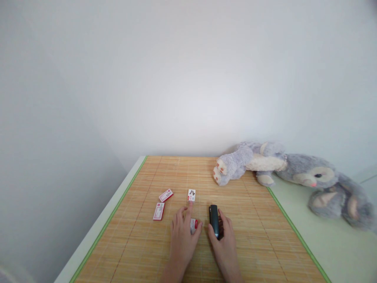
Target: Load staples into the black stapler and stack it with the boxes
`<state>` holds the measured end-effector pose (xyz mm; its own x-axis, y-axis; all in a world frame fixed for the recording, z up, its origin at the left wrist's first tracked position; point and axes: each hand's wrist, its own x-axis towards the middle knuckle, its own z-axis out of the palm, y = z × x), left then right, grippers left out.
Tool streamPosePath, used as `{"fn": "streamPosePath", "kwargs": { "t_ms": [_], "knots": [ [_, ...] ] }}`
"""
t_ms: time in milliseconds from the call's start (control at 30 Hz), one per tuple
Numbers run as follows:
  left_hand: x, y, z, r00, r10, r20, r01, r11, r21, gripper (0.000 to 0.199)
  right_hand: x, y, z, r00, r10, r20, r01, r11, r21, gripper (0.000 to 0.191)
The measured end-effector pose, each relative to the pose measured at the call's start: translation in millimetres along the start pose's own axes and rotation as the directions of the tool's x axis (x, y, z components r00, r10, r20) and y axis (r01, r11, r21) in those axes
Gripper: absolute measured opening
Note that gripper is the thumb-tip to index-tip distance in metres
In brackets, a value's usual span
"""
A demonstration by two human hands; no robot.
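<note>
My right hand (224, 236) is closed around the near part of a dark stapler (214, 221), thumb on its left side and fingers on its right. My left hand (183, 235) lies on the mat with its fingers spread. Its index fingertip touches the near edge of a small white card (191, 195) with a stapler picture. Between its thumb and index finger lies a small red and white box (193, 225), partly hidden by the hand.
Two red and white boxes, one tilted (166, 195) and one nearer (158, 211), lie left on the bamboo mat (141, 251). A grey plush rabbit (306, 169) stretches across the mat's back right corner and the pale table (335, 247). A wall stands behind.
</note>
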<state>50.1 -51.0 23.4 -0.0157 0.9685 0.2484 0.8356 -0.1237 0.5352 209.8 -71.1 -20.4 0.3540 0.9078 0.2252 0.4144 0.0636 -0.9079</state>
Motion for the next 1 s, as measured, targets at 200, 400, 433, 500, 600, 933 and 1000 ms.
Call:
{"fn": "streamPosePath", "kwargs": {
  "t_ms": [200, 400, 433, 500, 600, 933, 1000],
  "knots": [
    [-10, -13, -12.7, 0.991, -0.032, 0.13, 0.031, 0.999, 0.015, 0.03, 7, -7, -11, 0.998, 0.022, 0.052, -0.024, 0.999, 0.029, 0.047],
    [-43, -20, -20.2, 0.953, 0.17, 0.253, -0.155, 0.985, -0.076, 0.053, 45, -39, -18, 0.927, -0.16, 0.339, 0.196, 0.978, -0.074, 0.03],
    [-47, -23, -19.5, 0.956, 0.167, 0.24, -0.156, 0.986, -0.064, 0.057, 50, -45, -14, 0.899, -0.186, 0.397, 0.218, 0.975, -0.037, 0.03],
    [-50, -30, -17.8, 0.962, 0.157, 0.224, -0.151, 0.988, -0.041, 0.06, 59, -57, -4, 0.836, -0.244, 0.491, 0.244, 0.968, 0.064, 0.031],
    [-49, -42, -17.6, 0.966, 0.125, 0.227, -0.127, 0.992, -0.007, 0.057, 63, -67, 15, 0.763, -0.289, 0.578, 0.248, 0.957, 0.151, 0.031],
    [-47, -48, -21.0, 0.982, 0.041, 0.184, -0.052, 0.997, 0.055, 0.064, 84, -78, -21, 0.762, -0.282, 0.583, 0.162, 0.955, 0.25, 0.031],
    [-47, -48, -20.9, 0.982, 0.04, 0.184, -0.051, 0.997, 0.053, 0.069, 91, -70, -46, 0.778, -0.269, 0.569, 0.179, 0.961, 0.209, 0.031]
  ]
}}
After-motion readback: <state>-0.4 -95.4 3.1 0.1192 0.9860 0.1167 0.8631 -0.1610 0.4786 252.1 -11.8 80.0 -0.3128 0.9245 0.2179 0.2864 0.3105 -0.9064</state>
